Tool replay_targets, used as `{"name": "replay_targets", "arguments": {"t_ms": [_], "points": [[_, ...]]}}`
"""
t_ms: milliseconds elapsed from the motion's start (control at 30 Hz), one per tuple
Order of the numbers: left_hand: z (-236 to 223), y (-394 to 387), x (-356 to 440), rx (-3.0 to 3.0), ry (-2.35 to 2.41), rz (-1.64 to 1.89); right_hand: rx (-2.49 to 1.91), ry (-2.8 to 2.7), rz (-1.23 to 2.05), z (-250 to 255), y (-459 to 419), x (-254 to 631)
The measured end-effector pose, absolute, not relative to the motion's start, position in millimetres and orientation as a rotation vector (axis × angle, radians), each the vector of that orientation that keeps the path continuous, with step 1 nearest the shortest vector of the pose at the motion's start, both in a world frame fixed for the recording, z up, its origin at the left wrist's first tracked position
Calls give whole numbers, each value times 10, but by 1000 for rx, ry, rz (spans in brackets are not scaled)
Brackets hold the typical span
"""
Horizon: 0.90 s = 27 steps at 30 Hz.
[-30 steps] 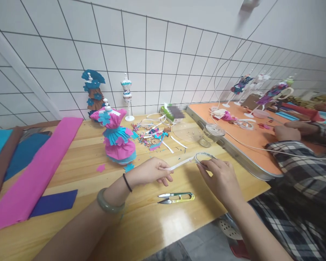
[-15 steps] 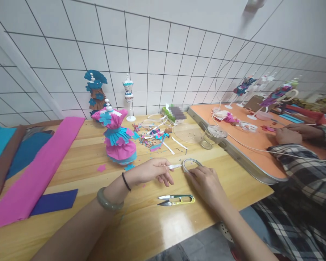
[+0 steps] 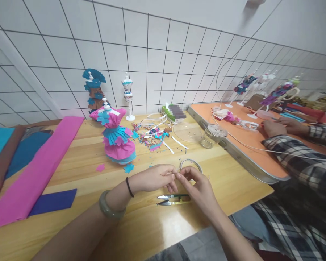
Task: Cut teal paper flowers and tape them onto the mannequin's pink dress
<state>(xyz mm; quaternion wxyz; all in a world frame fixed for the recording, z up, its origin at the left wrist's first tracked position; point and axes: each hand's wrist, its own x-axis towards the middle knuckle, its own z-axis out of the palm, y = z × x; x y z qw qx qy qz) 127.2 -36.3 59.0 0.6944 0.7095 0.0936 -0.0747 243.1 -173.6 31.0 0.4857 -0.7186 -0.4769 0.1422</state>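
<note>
My left hand (image 3: 158,178) and my right hand (image 3: 199,186) meet at the fingertips above the wooden table. The left thumb and index finger pinch a small white strip, now mostly hidden by fingers. My right thumb and index finger close against the same spot; what they grip there is hidden. Just behind the right hand lies a thin tape roll (image 3: 192,160), partly covered by it. Below the hands rests a pair of thread snips (image 3: 167,200), its handle end partly hidden. A small dress form in a pink and blue crepe-paper dress (image 3: 119,148) stands to the left.
Crepe-paper strips (image 3: 51,159) lie at the left. Paper scraps (image 3: 152,134) are heaped near the wall, beside a clear container (image 3: 216,131). Two more dress forms (image 3: 129,96) stand behind. At right, a co-worker's hands (image 3: 284,127) are over an orange board (image 3: 250,148).
My right hand has left the tape roll and moved left to meet my left fingertips. The left hand has shifted slightly down and right. The co-worker's hands have moved left.
</note>
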Motion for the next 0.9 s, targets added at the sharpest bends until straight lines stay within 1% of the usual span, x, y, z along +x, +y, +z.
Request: {"name": "replay_targets", "arguments": {"t_ms": [167,367,667,800,900], "points": [[553,-345,1276,1611,220,-168,-1689,-999,542,289,-1735,2460],[572,-345,1281,1547,267,-184,-1611,-899,643,311,-1753,2458],[531,-166,1274,1596,305,-226,-1589,-835,648,268,-1760,2513],[576,-105,1231,1810,339,-265,-1590,-802,676,241,-1744,2507],[640,-115,1189,2181,365,-133,-1604,-812,680,226,-1729,2480]]}}
